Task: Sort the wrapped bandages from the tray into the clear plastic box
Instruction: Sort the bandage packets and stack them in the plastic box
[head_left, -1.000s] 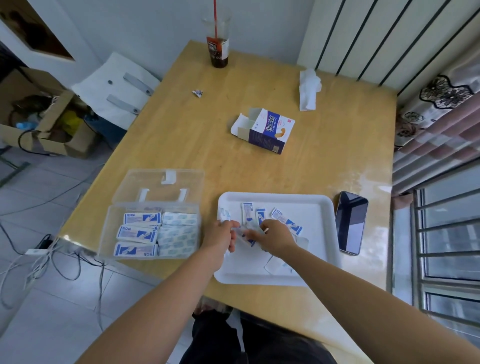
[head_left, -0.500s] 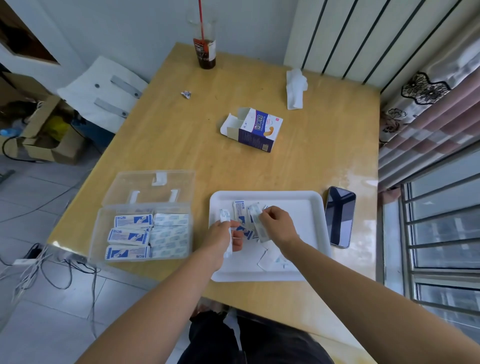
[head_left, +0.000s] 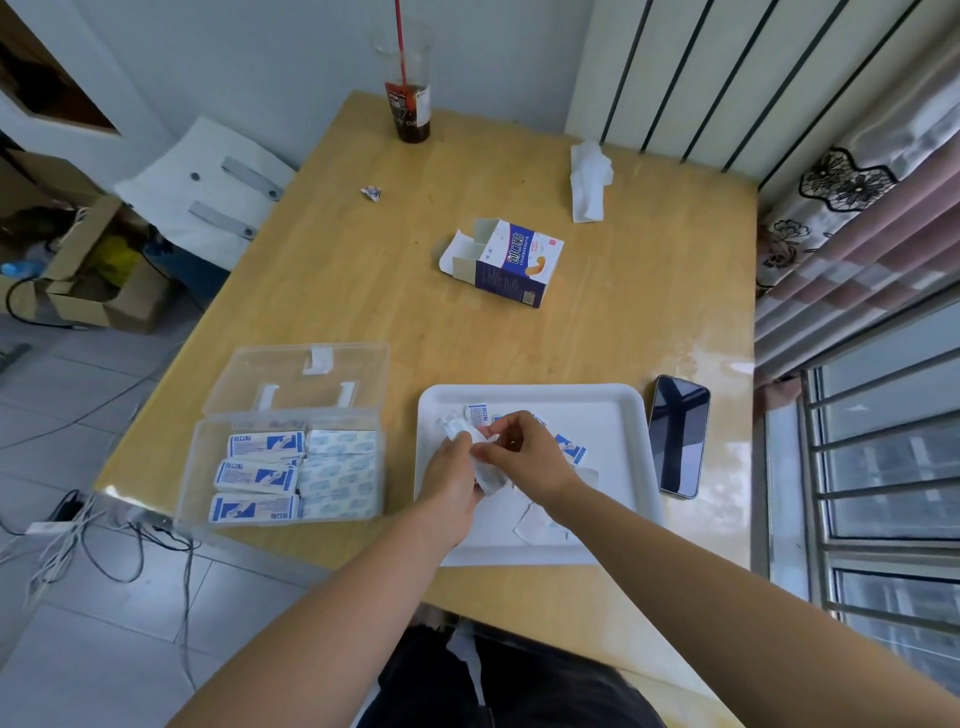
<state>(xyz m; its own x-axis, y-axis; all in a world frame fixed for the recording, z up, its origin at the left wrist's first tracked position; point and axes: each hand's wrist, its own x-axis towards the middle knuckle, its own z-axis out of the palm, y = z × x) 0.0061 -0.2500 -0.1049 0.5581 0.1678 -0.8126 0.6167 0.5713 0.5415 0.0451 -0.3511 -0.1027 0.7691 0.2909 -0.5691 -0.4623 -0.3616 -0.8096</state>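
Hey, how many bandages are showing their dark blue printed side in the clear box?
3, all in the left column of the clear plastic box: back bandage, middle bandage, front bandage. Others may lie hidden underneath.

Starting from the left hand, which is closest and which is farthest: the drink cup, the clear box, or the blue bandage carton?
1. Clear box, just left of the left hand.
2. Bandage carton, mid-table beyond the tray.
3. Drink cup, at the far edge.
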